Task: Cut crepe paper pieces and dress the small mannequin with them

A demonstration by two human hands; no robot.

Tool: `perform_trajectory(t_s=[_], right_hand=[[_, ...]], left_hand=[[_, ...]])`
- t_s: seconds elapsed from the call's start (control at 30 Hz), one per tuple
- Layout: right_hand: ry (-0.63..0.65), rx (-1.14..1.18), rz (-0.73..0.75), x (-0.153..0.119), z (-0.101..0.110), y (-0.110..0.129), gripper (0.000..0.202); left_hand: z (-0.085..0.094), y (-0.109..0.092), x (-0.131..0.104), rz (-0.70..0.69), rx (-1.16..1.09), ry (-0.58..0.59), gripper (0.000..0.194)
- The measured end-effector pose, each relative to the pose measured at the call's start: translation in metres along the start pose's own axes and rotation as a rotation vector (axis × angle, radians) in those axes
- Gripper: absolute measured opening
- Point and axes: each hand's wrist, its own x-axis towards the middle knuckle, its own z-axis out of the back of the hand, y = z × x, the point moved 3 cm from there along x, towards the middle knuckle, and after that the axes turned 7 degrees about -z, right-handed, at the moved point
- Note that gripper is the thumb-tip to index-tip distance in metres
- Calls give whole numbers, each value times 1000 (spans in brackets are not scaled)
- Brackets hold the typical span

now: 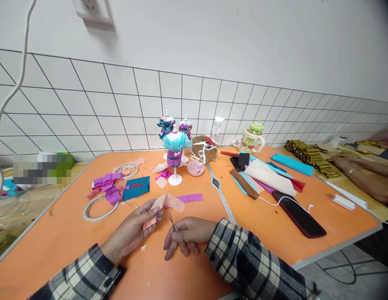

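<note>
A strip of peach crepe paper [169, 201] is pinched between the thumb and fingers of my left hand [140, 221], one end hanging below them. To its right, my right hand [187, 235] has its fingers through the handles of small scissors [173, 223], blades pointing up and away and apart from the paper. Beyond the peach strip lies a purple paper strip [192, 198]. Behind it stands a small white dress form [175, 179] wearing a turquoise and purple paper dress [175, 150].
Tape rings [87, 211], purple scraps [108, 183] and a blue sheet [136, 188] lie left. A pink dish [195, 168], cardboard box [202, 150] and more dress forms [218, 123] stand behind. Rightward are a bottle [253, 137], paper rolls [269, 177], a phone [298, 214] and another person's arm [366, 177].
</note>
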Motion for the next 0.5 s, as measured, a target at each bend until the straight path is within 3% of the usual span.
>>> perform_trajectory(t_s=[0.23,0.4,0.5], right_hand=[[-161,-132,-30,-4,-5,6,42],[-254,-159,72,4,-1,4,28],[-278,-177,77,4,0,3,31]], left_hand=[[-17,8,-6,22,214,54,35],[-23,7,-7,-74,493,89,46],[-27,4,-8,-116,612,90,54]])
